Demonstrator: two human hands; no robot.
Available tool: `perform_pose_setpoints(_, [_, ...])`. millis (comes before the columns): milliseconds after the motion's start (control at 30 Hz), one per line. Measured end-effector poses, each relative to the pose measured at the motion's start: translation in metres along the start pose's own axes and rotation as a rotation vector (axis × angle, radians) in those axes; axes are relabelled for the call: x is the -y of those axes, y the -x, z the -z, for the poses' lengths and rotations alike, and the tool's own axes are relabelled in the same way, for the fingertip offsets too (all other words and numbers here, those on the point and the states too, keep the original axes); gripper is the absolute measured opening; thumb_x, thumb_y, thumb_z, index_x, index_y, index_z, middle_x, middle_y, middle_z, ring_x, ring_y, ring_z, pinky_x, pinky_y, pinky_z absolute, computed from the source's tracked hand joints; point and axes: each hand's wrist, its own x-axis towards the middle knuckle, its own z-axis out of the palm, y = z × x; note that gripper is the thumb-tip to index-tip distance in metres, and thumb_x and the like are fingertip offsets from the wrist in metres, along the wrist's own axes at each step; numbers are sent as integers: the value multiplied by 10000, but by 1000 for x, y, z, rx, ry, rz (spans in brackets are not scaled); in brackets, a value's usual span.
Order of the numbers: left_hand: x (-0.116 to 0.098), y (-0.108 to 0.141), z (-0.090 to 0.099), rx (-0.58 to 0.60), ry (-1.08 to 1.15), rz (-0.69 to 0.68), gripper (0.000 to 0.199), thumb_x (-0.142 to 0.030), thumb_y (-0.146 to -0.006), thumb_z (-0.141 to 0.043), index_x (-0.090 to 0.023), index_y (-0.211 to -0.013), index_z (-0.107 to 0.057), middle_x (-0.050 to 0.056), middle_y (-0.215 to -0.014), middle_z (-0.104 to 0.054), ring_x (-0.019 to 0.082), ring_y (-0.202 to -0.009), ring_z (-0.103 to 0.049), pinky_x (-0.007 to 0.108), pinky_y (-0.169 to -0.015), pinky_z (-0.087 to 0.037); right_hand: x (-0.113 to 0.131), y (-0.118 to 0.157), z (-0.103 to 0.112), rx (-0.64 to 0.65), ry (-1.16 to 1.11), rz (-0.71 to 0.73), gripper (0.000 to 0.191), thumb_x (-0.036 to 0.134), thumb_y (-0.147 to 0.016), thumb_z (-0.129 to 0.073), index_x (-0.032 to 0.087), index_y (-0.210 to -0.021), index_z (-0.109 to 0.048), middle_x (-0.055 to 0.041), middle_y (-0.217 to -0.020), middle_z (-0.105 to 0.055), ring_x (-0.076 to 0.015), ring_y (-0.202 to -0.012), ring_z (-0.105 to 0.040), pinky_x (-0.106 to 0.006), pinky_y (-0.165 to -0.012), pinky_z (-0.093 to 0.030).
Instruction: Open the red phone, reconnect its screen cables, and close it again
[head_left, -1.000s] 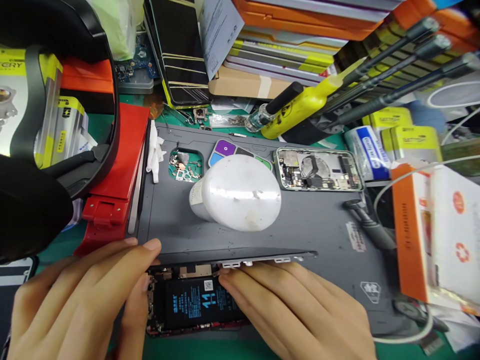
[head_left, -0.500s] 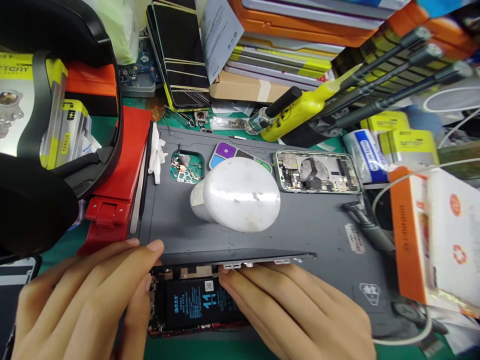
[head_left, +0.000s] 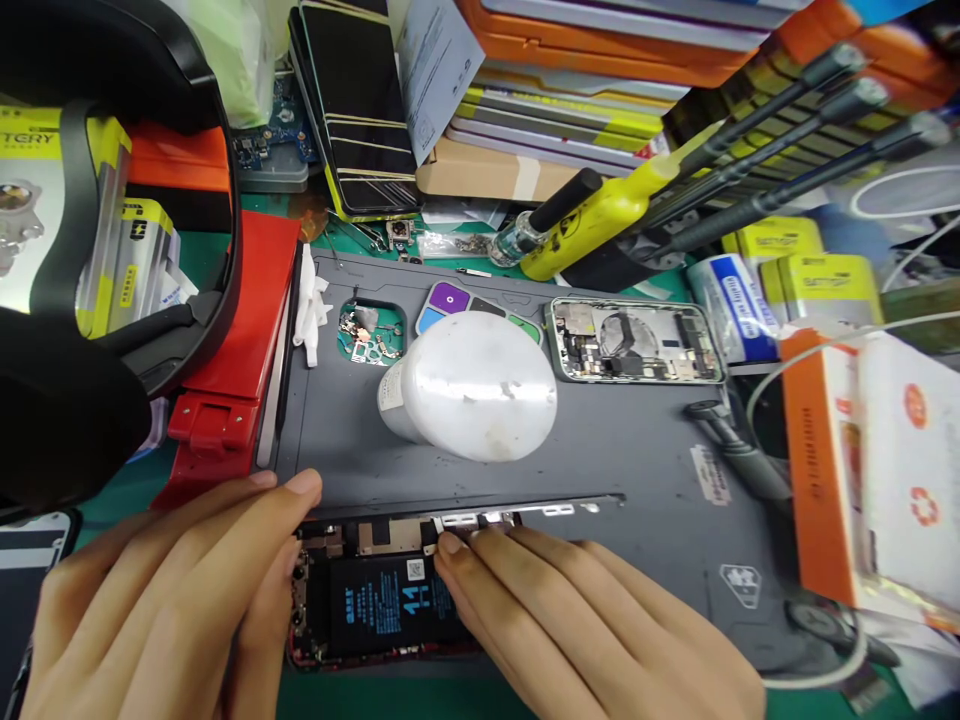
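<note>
An opened phone [head_left: 322, 610] with a red-edged frame lies at the near side of the grey mat, its black battery [head_left: 382, 605] marked 11 exposed. Along its far side stands the phone screen [head_left: 577, 507], seen nearly edge-on, with small metal brackets on it. My left hand [head_left: 172, 590] is curled at the left end of the phone, index finger and thumb against its corner. My right hand [head_left: 592, 610] reaches over the phone's right part, fingers pressed together, their tips at the screen's lower edge. What lies beneath those fingertips is hidden.
A white rounded bottle [head_left: 480, 390] stands mid-mat [head_left: 630, 440]. Behind it lies another opened phone housing [head_left: 634, 340]. A red tool [head_left: 225, 380] and a black headband-like device [head_left: 202, 90] crowd the left. Boxes [head_left: 825, 480], a cable and a yellow dispenser [head_left: 600, 225] stand right and behind.
The screen has leaned slightly, showing more of its brackets and the phone's inside. My right fingertips have shifted a little along its edge. My left hand stays nearly still.
</note>
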Motion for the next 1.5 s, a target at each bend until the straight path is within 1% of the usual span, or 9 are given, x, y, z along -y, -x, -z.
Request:
perform_pose_setpoints(133, [-7, -1, 1, -1, -31, 25, 411, -370, -1063, -627, -543, -1436, -636, -132, -1255, -821, 214, -1097, -808, 454, -1130, -536, 1, 2, -6, -75, 18, -7, 339, 115, -1082, -419, 123, -1122, -755, -94, -1011, -826, -247, -970, -722, -404, -822, -501])
perform_pose_setpoints(333, [-19, -4, -1, -10, -82, -68, 577, -230, -1104, -559, -423, -1641, -468, -57, -1279, -816, 219, -1129, -783, 415, -1060, -478, 3, 5, -9, -81, -1, -27, 275, 106, -1024, -513, 122, -1149, -757, -110, -1034, -822, -244, -968, -734, -400, -816, -513])
perform_pose_setpoints(533, [-26, -11, 0, -20, -106, -100, 497, -142, -1104, -519, -303, -1575, -531, -41, -1224, -817, 156, -1172, -745, 305, -1100, -448, -1, 8, 0, 49, -9, 32, 284, 77, -989, -593, 95, -1233, -737, -118, -1105, -816, -262, -1032, -740, -406, -867, -528])
perform_pose_setpoints(600, [-29, -13, 2, -20, -114, -111, 439, -148, -1107, -515, -275, -1525, -557, -33, -1171, -822, 156, -1132, -749, 299, -1082, -459, -2, 8, 1, 42, -8, 35, 284, 77, -992, -593, 96, -1235, -739, -119, -1105, -815, -265, -1036, -741, -412, -867, -529])
perform_pose_setpoints(733, [-33, -14, 5, -7, -90, -101, 421, -135, -1105, -496, -294, -1491, -555, -42, -1126, -817, 148, -1074, -758, 290, -1037, -503, -2, 6, 1, 16, 6, 44, 264, 66, -986, -606, 90, -1207, -748, -123, -1081, -815, -268, -1011, -740, -419, -852, -532])
perform_pose_setpoints(867, [-34, -14, 6, 8, -38, -94, 368, -149, -1108, -508, -304, -1437, -570, -54, -1180, -812, 137, -1084, -759, 280, -1053, -509, 0, 5, 2, 18, 26, 68, 272, 59, -973, -618, 81, -1215, -741, -133, -1079, -818, -271, -1001, -734, -413, -838, -521])
perform_pose_setpoints(1067, [-28, -9, 3, -30, 16, -80, 269, -189, -1105, -551, -328, -1311, -654, -77, -1180, -810, 152, -1067, -752, 300, -1065, -514, 5, 7, -3, -56, 30, 26, 313, 70, -986, -509, 96, -1182, -751, -145, -1059, -815, -265, -957, -747, -403, -805, -490])
perform_pose_setpoints(1300, [-23, -5, 2, -35, 37, -104, 368, -111, -1076, -559, -316, -1367, -655, -57, -1241, -794, 162, -1129, -720, 312, -1095, -489, 3, 2, -6, -74, 67, 38, 276, 116, -1000, -515, 96, -1146, -749, -132, -1021, -825, -248, -919, -738, -391, -763, -497])
perform_pose_setpoints(1500, [-21, -5, 4, -12, 50, -96, 324, -163, -1079, -558, -332, -1329, -675, -63, -1226, -808, 187, -1138, -729, 359, -1117, -472, 4, -5, 2, -47, 63, 66, 210, 94, -964, -625, 44, -1133, -739, -149, -1001, -828, -273, -874, -748, -405, -729, -484])
